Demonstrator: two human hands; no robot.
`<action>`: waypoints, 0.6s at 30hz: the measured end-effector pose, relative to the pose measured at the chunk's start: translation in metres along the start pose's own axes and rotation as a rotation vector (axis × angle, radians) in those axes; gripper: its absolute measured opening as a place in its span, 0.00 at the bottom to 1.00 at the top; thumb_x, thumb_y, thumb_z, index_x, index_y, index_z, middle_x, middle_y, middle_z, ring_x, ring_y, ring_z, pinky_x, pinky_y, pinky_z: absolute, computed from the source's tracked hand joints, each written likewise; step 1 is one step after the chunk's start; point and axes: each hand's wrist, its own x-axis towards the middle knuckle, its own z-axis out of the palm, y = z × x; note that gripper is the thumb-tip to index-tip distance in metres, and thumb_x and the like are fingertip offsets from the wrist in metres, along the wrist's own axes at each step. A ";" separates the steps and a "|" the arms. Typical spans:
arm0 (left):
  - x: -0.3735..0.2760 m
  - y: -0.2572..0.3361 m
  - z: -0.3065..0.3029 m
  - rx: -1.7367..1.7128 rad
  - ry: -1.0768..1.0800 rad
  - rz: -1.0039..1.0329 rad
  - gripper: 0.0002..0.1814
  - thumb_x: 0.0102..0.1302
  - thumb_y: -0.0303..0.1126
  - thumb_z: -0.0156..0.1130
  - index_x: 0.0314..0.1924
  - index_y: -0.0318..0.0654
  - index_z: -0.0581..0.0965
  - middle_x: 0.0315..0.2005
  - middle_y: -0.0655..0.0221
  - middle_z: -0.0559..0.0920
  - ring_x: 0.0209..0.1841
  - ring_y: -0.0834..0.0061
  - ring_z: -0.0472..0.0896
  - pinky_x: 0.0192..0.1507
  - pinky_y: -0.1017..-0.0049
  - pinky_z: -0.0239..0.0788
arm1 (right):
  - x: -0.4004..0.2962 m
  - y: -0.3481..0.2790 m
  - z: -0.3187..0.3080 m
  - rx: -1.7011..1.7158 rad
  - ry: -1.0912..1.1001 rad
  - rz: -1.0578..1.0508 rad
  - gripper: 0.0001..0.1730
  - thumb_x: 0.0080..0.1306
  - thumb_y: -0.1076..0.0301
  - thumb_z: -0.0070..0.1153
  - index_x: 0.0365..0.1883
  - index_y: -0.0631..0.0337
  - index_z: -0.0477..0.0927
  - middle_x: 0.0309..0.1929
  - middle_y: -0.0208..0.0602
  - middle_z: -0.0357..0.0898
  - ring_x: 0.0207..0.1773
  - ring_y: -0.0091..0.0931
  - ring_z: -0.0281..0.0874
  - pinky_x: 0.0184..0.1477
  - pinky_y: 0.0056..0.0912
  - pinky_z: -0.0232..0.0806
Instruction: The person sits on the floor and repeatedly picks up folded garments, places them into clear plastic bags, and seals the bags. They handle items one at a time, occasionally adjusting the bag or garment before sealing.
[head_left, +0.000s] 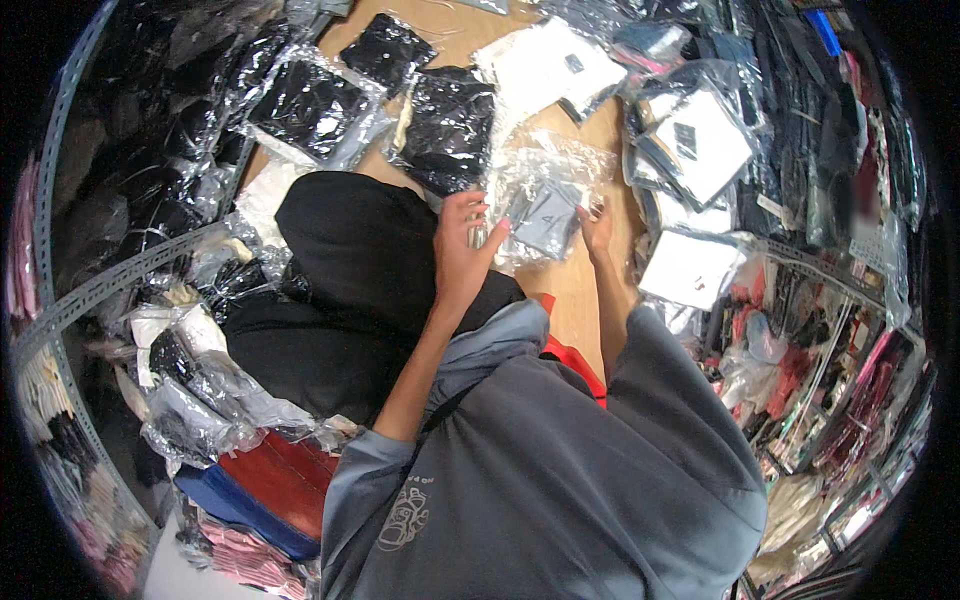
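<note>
A folded grey garment in a clear plastic bag (550, 219) lies on the wood-look floor (570, 289) in front of me. My left hand (466, 238) is at the bag's left side, fingers spread from the thumb, with nothing visible in the grasp. On the opposite side, my right hand (597, 229) has its thumb and fingertips at the bag's right edge. Whether those fingers pinch the film is unclear. Just beyond my left hand lies a bagged black garment (448, 127). My leg in black trousers (352, 240) is bent to the left.
Bagged white garments (697, 146) are stacked at right, with a white one (686, 268) nearer me. More black packs (315, 105) lie at upper left. Metal shelving (120, 281) full of clothing stands on both sides. Red and blue folded garments (277, 480) sit at lower left.
</note>
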 end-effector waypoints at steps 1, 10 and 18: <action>0.004 0.020 -0.014 0.016 0.020 0.055 0.25 0.58 0.25 0.74 0.54 0.35 0.74 0.50 0.64 0.80 0.54 0.73 0.79 0.58 0.71 0.70 | -0.004 0.000 0.003 -0.035 0.083 -0.033 0.44 0.62 0.58 0.67 0.70 0.68 0.61 0.58 0.57 0.74 0.58 0.42 0.75 0.60 0.45 0.68; 0.008 0.056 -0.218 0.344 0.613 0.281 0.08 0.66 0.26 0.67 0.44 0.33 0.79 0.39 0.67 0.84 0.45 0.77 0.82 0.54 0.74 0.70 | -0.046 -0.118 0.021 0.291 0.291 -0.075 0.24 0.67 0.72 0.58 0.60 0.65 0.68 0.54 0.46 0.71 0.50 0.31 0.71 0.45 0.32 0.71; -0.072 -0.029 -0.350 0.679 0.769 0.137 0.12 0.64 0.26 0.68 0.47 0.34 0.79 0.38 0.62 0.86 0.44 0.71 0.83 0.51 0.71 0.72 | -0.118 -0.389 0.042 0.572 -0.450 -0.687 0.12 0.67 0.71 0.63 0.48 0.62 0.81 0.47 0.35 0.83 0.50 0.24 0.81 0.56 0.29 0.70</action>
